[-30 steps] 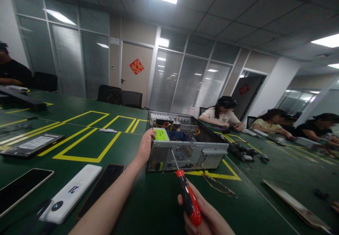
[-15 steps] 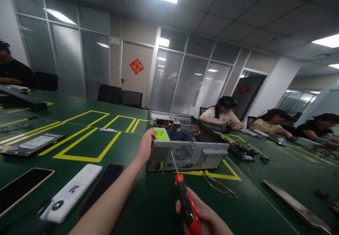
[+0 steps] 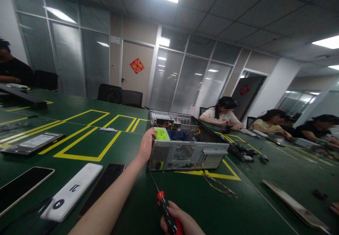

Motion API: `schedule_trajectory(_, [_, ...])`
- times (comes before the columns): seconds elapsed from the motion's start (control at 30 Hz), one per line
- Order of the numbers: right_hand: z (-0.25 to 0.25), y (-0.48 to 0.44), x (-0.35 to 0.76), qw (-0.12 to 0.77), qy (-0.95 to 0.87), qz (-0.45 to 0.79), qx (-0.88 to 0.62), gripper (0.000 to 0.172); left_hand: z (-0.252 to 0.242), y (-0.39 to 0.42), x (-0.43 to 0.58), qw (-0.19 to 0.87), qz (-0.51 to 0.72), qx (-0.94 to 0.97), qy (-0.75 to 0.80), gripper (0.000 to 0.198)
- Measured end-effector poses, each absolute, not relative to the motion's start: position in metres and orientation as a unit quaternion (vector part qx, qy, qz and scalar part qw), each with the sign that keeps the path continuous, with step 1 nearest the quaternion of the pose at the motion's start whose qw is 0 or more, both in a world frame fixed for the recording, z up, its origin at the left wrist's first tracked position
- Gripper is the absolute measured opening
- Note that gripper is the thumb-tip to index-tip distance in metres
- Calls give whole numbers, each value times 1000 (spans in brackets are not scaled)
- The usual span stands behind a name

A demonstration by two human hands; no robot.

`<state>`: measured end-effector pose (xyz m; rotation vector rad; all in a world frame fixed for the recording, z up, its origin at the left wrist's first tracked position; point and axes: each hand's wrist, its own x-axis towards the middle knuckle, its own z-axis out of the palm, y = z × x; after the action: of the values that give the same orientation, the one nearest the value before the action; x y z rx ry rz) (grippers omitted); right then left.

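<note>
An open computer case lies on the green table, its rear panel facing me. Its inside shows a power supply with a green label and coloured wires. My left hand grips the case's left edge beside that label, fingertips over the top. In my right hand is a red and black screwdriver, its shaft pointing up and left. The tip is near the case's lower left corner; whether it touches cannot be told.
On the left lie a hard drive, a white power bank and two phones. Glasses lie before the case, a metal strip at right. Dark parts sit beyond; several people sit around.
My right hand and the screwdriver have moved left and slightly down, its tip going from the middle of the rear panel to the lower left corner. My left hand stays on the case.
</note>
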<state>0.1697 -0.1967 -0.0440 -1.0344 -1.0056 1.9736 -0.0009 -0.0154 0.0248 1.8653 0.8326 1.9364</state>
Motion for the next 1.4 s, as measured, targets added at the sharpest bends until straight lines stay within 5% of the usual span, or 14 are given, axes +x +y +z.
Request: schedule_trajectory(1.4, [-24,-205,162,381,-291,774,-414,61,25,-16,0,167,679,653,290,45])
